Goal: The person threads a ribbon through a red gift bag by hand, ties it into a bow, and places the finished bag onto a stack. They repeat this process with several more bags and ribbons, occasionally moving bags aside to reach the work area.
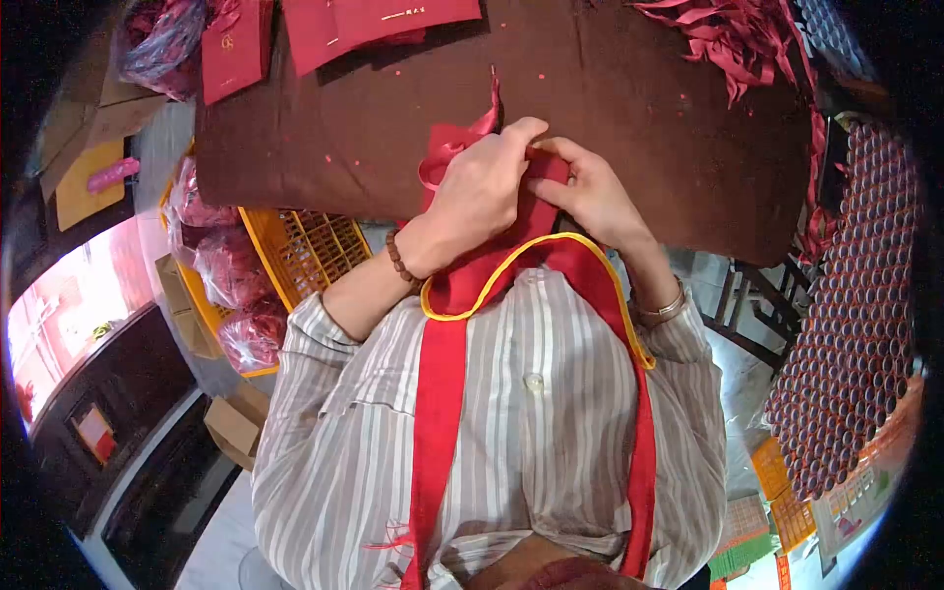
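Note:
A flat red piece (541,211), perhaps a paper bag or card, lies at the table's near edge, partly covered by both hands. My left hand (477,192), with a beaded bracelet at its wrist, is closed over its left side. A red ribbon (433,172) loops out beside that hand, and one ribbon end sticks up past the fingers. My right hand (590,192) is closed too, thumb and fingers pinching at the right side of the red piece. The exact grip of the fingertips is hidden. Below the hands hangs a red apron (442,393) with yellow trim.
Printed red cards or bags (383,29) lie at the back of the brown-covered table (610,118). Loose red ribbons (728,44) are heaped back right. Left stands a yellow crate (305,256) beside plastic-wrapped red bundles (231,265). Rows of small round items (851,315) fill the right side.

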`<action>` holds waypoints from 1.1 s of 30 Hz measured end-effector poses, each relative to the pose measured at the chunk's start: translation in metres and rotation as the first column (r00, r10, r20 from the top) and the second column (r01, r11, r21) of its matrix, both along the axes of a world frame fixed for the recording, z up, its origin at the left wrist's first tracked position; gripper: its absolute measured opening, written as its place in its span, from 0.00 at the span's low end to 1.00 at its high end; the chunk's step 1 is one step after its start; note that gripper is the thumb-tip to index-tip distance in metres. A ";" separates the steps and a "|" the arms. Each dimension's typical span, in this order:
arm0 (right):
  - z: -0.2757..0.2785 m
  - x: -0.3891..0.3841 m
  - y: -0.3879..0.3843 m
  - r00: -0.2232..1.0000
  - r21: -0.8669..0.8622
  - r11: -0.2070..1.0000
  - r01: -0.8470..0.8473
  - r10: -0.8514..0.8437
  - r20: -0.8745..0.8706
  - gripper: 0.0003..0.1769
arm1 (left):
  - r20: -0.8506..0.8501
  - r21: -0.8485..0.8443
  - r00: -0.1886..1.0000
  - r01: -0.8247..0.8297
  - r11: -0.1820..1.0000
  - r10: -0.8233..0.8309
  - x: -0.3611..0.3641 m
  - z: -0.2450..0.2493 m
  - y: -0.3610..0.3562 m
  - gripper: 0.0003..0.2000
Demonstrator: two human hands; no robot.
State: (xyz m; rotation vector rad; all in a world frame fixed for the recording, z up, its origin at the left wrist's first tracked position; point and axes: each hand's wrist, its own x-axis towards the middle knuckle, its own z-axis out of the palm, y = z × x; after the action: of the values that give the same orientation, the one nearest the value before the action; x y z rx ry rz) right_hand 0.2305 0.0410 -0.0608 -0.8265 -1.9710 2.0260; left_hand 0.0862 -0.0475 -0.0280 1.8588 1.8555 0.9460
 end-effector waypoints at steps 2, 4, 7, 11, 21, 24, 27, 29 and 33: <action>0.007 -0.001 -0.001 0.999 -0.045 0.998 0.046 -0.045 0.028 0.20 | 0.010 0.022 1.000 -0.003 1.000 0.003 -0.001 -0.002 0.000 0.18; 0.000 0.000 -0.005 0.997 -0.061 0.996 0.066 -0.063 0.042 0.20 | 0.023 0.043 1.000 -0.004 0.999 0.003 -0.001 -0.003 0.001 0.18; 0.007 -0.001 -0.009 0.993 -0.050 0.993 0.102 -0.099 0.070 0.20 | -0.021 0.057 1.000 -0.005 0.998 0.006 0.001 -0.002 0.001 0.20; 0.020 -0.001 -0.009 0.997 0.132 0.989 0.073 -0.076 0.019 0.20 | -0.143 0.137 0.983 0.131 0.982 -0.111 0.000 0.003 0.002 0.21; 0.020 -0.005 -0.007 0.998 0.052 0.996 0.070 -0.070 -0.004 0.22 | -0.152 0.076 0.988 0.050 0.996 -0.038 -0.002 0.013 -0.001 0.21; 0.018 -0.004 -0.007 0.993 0.086 0.996 0.015 -0.025 0.115 0.20 | -0.274 -0.046 0.960 0.053 0.998 -0.063 -0.013 0.026 -0.004 0.19; 0.020 -0.003 -0.009 0.996 0.086 0.994 0.061 -0.066 0.055 0.21 | -0.193 -0.019 0.981 0.026 0.999 -0.029 -0.017 0.027 -0.004 0.17; 0.024 -0.003 -0.009 0.996 0.069 0.997 0.046 -0.051 0.070 0.21 | -0.157 -0.046 0.987 0.020 0.999 -0.027 -0.016 0.026 -0.004 0.16; 0.025 -0.003 -0.012 0.997 0.101 0.994 0.044 -0.050 0.057 0.21 | -0.132 -0.026 0.991 0.027 0.999 -0.030 -0.017 0.020 -0.003 0.19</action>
State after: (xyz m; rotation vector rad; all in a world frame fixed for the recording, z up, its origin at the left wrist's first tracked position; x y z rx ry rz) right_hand 0.2277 0.0287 -0.0362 -0.9118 -2.0463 1.8809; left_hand 0.0688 -0.0508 -0.0080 1.9720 1.9015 0.8047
